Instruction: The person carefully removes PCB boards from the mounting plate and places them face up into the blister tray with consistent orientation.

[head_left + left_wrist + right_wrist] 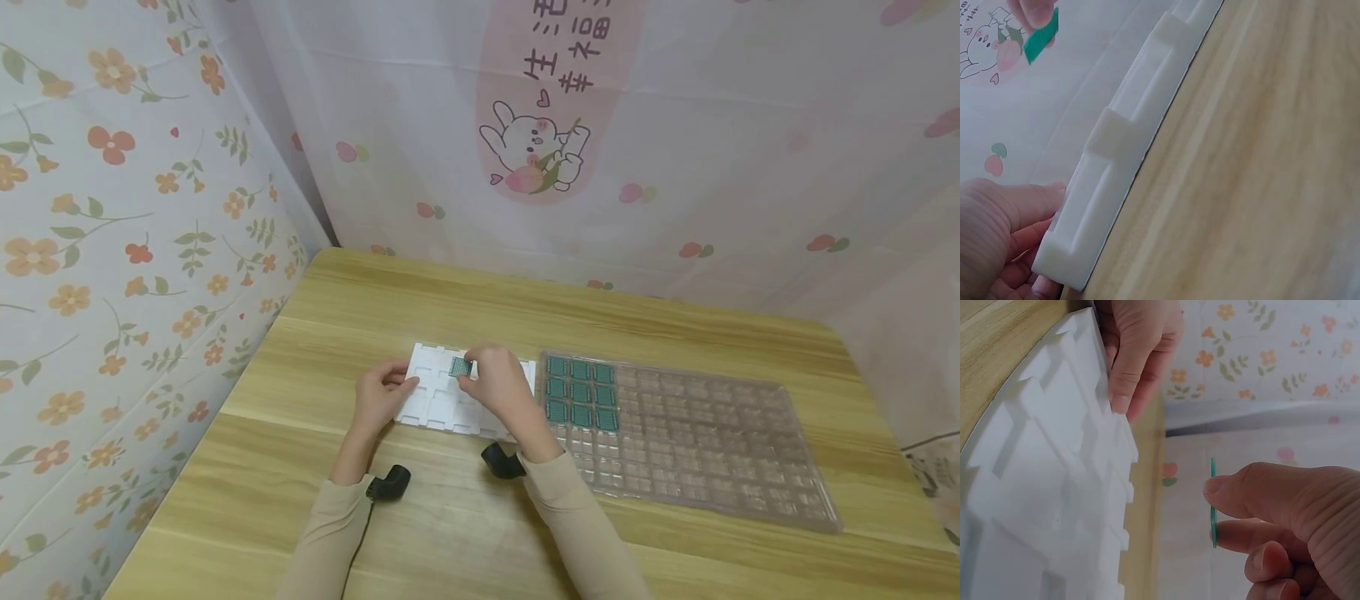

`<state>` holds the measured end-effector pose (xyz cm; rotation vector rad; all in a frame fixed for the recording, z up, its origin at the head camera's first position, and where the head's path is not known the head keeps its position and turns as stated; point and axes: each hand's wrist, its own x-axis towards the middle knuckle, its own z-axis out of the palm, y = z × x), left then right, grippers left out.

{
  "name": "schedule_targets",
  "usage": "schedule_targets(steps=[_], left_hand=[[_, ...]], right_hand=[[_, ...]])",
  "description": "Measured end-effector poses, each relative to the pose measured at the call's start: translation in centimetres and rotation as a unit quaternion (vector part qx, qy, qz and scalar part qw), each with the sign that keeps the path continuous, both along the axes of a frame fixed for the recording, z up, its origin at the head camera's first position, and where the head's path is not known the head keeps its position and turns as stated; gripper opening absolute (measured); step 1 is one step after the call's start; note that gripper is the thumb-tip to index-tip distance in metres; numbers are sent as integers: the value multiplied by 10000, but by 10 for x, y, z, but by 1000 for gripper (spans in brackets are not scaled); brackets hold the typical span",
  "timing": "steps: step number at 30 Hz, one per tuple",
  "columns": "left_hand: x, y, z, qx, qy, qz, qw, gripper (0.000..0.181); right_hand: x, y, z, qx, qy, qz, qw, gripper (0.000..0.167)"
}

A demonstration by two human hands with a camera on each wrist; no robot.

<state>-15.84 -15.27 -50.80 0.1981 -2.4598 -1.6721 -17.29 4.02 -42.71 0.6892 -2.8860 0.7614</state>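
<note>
A small green circuit board (460, 367) is pinched between the thumb and fingers of my right hand (504, 385), above a white moulded tray (441, 408). In the right wrist view the board (1214, 515) shows edge-on, apart from the tray. My left hand (381, 397) grips the tray's left end. The left wrist view has that thumb (1038, 203) on the tray's edge, with the other fingers curled at its side and partly hidden. Shallow square recesses mark the tray's top; my right hand covers some of them in the head view.
Right of the white tray lies a clear plastic tray (712, 442) with many pockets. Several green boards (580, 392) fill rows in its upper left corner. Both trays lie on a wooden table (450, 533). Black wrist cameras (390, 483) sit at the cuffs, and patterned curtains (405, 125) hang behind.
</note>
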Motion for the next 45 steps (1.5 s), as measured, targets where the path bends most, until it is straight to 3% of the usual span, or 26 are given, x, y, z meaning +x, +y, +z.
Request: schedule_targets(steps=[22,29,45], left_hand=[[0,-1,-3,-51,-39,-12,10000,26],[0,-1,-4,-92,20,-47,9999,26],[1,0,-2,-51,-62,-25,10000,26]], right_hand=[[17,29,3,18,244,-264,9994,22],[23,39,1,-69,78,-365,9993,22],[34,59,-2,-160,134,-436,9988,23]])
